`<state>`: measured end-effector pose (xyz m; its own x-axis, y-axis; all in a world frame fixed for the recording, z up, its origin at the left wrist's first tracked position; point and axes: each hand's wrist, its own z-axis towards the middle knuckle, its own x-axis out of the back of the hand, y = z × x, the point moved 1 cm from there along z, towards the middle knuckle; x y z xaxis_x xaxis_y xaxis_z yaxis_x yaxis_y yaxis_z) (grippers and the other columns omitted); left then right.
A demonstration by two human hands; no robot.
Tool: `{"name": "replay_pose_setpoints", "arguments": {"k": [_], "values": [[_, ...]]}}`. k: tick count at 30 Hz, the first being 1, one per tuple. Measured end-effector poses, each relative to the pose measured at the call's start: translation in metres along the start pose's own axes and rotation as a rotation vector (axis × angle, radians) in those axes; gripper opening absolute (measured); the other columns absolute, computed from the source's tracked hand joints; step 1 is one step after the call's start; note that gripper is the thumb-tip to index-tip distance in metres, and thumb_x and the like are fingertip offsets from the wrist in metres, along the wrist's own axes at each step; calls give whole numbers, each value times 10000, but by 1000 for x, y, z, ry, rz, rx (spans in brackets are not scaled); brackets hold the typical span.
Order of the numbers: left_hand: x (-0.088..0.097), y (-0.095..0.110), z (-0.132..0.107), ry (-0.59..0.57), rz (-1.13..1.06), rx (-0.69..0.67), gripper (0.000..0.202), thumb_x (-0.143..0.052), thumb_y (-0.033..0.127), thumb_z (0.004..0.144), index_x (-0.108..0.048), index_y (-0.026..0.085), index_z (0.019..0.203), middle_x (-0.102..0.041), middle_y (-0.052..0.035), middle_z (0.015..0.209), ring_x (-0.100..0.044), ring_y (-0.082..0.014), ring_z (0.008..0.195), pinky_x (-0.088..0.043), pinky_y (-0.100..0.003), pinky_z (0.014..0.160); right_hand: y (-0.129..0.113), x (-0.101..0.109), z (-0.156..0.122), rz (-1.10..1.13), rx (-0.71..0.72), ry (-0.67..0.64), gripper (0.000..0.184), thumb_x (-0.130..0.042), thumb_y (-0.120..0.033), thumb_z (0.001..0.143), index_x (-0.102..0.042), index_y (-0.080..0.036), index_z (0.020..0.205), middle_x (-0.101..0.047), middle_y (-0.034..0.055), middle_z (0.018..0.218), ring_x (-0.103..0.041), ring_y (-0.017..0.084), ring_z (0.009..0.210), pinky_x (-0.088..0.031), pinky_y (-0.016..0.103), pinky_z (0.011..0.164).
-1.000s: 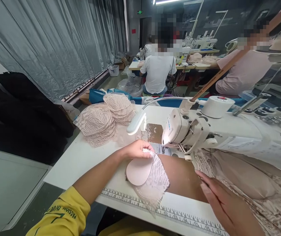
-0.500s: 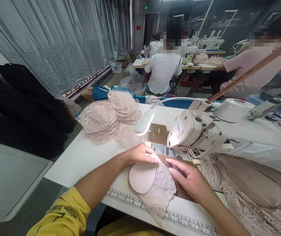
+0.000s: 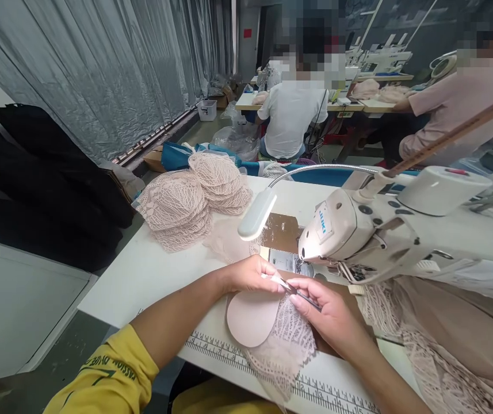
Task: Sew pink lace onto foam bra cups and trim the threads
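Note:
My left hand (image 3: 252,275) pinches the upper edge of a beige lace bra cup (image 3: 293,325), which has a smooth oval pad (image 3: 252,319) on its left side. The sheer lower edge of the lace hangs over the ruler markings at the table front. In my right hand (image 3: 330,307) are small dark metal thread snips (image 3: 304,298), fingers closed round them. Their tips meet the fabric edge beside my left fingertips, and the fingers hide part of the blades. Just behind both hands stands the sewing machine (image 3: 336,230), its needle area close to them.
Two stacks of lace cups (image 3: 172,210) lie at the table's back left, with a sheer lace piece (image 3: 231,238) nearer. A lamp (image 3: 257,215) on a bent neck hangs over the machine bed. Beige lace fabric (image 3: 448,322) is heaped at right. Co-workers sit beyond.
The snips have moved left onto the fabric edge, and my hands are closer together. My view has shifted slightly, so the machine appears farther right.

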<state>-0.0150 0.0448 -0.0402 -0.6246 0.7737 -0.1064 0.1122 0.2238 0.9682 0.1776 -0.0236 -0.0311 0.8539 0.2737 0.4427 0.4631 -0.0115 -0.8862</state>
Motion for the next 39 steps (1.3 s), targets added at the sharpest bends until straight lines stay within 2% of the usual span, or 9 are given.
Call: {"name": "replay_pose_setpoints", "arguments": {"k": [6, 10, 13, 16, 18, 21, 29, 35, 39], "values": [[-2, 5, -3, 12, -21, 82, 384, -770, 466, 669, -678, 102, 750, -518, 18, 615, -442, -81, 558, -332, -217, 530, 3, -3, 1, 78, 35, 22, 282, -533, -438, 870, -654, -219, 999, -686, 64, 985, -622, 232, 967, -492, 387, 870], [-2, 5, -5, 25, -78, 122, 378, -772, 450, 678, -702, 111, 831, -605, -21, 703, -535, -111, 622, -424, -234, 584, 8, -3, -2, 153, -12, 83, 329, -500, -475, 878, -614, -209, 1035, -685, 59, 871, -649, 214, 836, -531, 348, 746], [0, 2, -4, 14, -98, 124, 375, -772, 434, 685, -714, 116, 875, -648, -44, 752, -574, -127, 651, -455, -247, 618, 9, -1, -6, 61, -5, 195, 363, -549, -502, 833, -596, -217, 1053, -687, 53, 885, -651, 207, 794, -523, 317, 684], [0, -2, -2, -12, -124, 108, 368, -761, 430, 703, -720, 118, 893, -669, -54, 774, -590, -131, 663, -458, -251, 638, 5, -1, -8, -197, 136, 222, 292, -599, -434, 812, -621, -241, 1030, -694, 45, 943, -645, 211, 831, -506, 317, 710], [0, -4, -1, -30, -132, 85, 357, -764, 422, 703, -724, 121, 892, -680, -57, 799, -595, -128, 691, -457, -251, 673, 3, -3, -8, -343, 270, 198, 194, -536, -341, 855, -649, -238, 976, -692, 35, 846, -634, 198, 764, -487, 309, 668], [-1, -5, 0, -33, -127, 90, 357, -774, 418, 691, -725, 122, 885, -681, -52, 804, -588, -121, 698, -449, -244, 687, 0, -5, -7, -433, 390, 221, 217, -452, -250, 873, -665, -218, 856, -654, 28, 703, -601, 186, 662, -446, 300, 593], [-6, 2, -2, -27, -4, 107, 418, -745, 494, 695, -690, 104, 836, -591, -14, 691, -505, -94, 602, -400, -218, 581, -10, -5, -4, -213, 166, 248, 275, -451, -377, 903, -539, -236, 683, -582, -2, 631, -538, 169, 616, -408, 275, 574], [-8, 0, 1, -19, 97, 58, 384, -747, 473, 692, -648, 104, 728, -488, 23, 623, -423, -73, 568, -319, -201, 523, -11, -7, 1, -193, 177, 248, 300, -444, -376, 911, -492, -227, 655, -549, -9, 624, -503, 153, 597, -387, 267, 566], [-11, 1, 1, -16, 92, 55, 378, -736, 474, 707, -657, 104, 705, -500, 23, 618, -432, -70, 569, -332, -195, 530, -6, -8, 5, -167, 174, 251, 290, -444, -405, 911, -527, -224, 700, -596, 4, 671, -549, 164, 637, -419, 277, 602]]}}
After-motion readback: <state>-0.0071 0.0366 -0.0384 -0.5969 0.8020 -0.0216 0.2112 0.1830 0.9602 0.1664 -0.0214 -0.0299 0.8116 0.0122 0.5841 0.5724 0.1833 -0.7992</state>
